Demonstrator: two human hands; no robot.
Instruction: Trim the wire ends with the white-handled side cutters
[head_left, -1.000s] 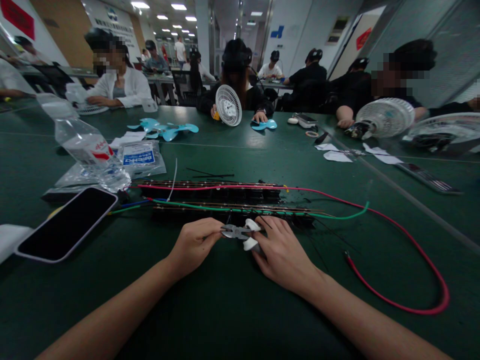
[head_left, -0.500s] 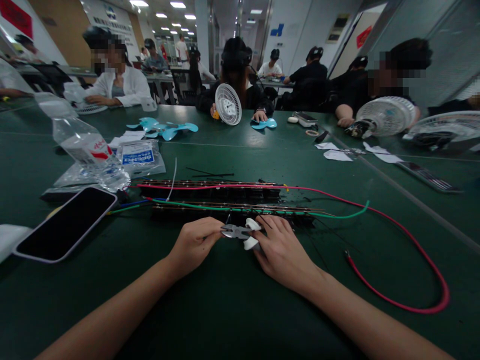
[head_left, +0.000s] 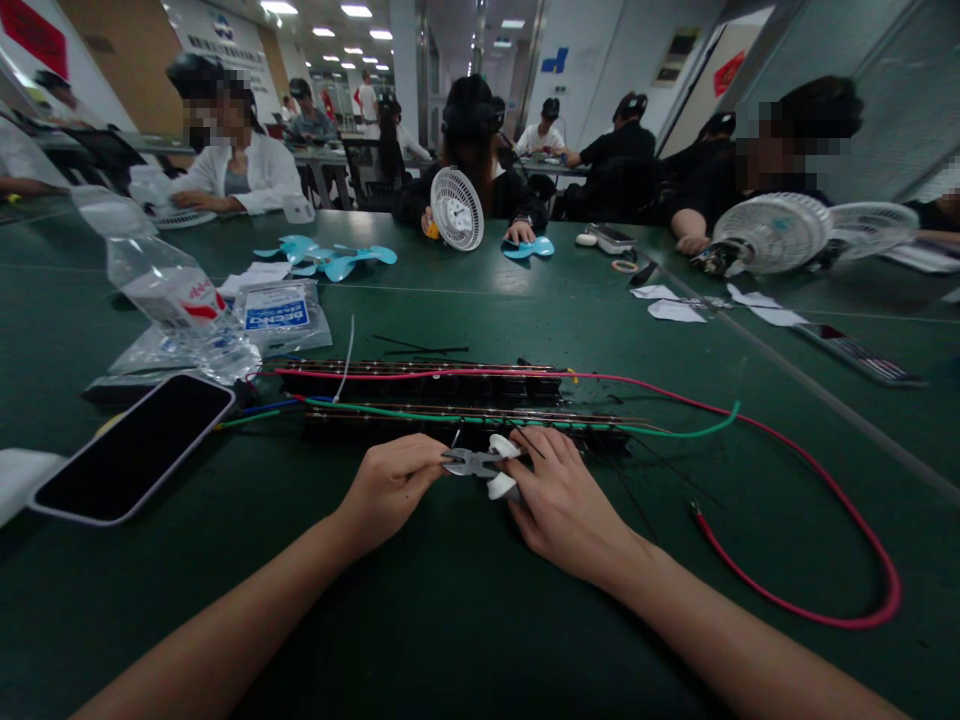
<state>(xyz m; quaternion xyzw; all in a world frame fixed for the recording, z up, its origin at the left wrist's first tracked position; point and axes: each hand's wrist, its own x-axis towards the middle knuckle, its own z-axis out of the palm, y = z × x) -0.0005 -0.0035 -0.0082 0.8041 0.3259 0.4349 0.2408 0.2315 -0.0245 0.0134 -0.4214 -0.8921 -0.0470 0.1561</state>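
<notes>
My right hand (head_left: pixel 562 495) is closed around the white handles of a pair of diagonal cutters (head_left: pixel 471 462), whose metal jaws point left. At the jaw tips my left hand (head_left: pixel 394 490) is pinched; what its fingers hold, if anything, is too small to make out. Just beyond both hands lie two long black strips (head_left: pixel 420 382) with metal lines along their tops. A red cable (head_left: pixel 637 381) runs over the far strip and loops round at the right. Along the near strip lies a green wire (head_left: pixel 682 433). A pale cable tie (head_left: pixel 346 355) sticks up at the left.
To the left are a phone (head_left: pixel 135 450), a plastic bottle (head_left: pixel 165 285) and a clear bag (head_left: pixel 281 315). Blue fan blades (head_left: pixel 337 260) lie farther back. Across the table, people handle white fan parts (head_left: pixel 456 210). Black offcuts (head_left: pixel 420 350) lie behind the strips.
My hands and the cutters stay almost where they were. At the far right, a white fan guard has shifted position beside a person.
</notes>
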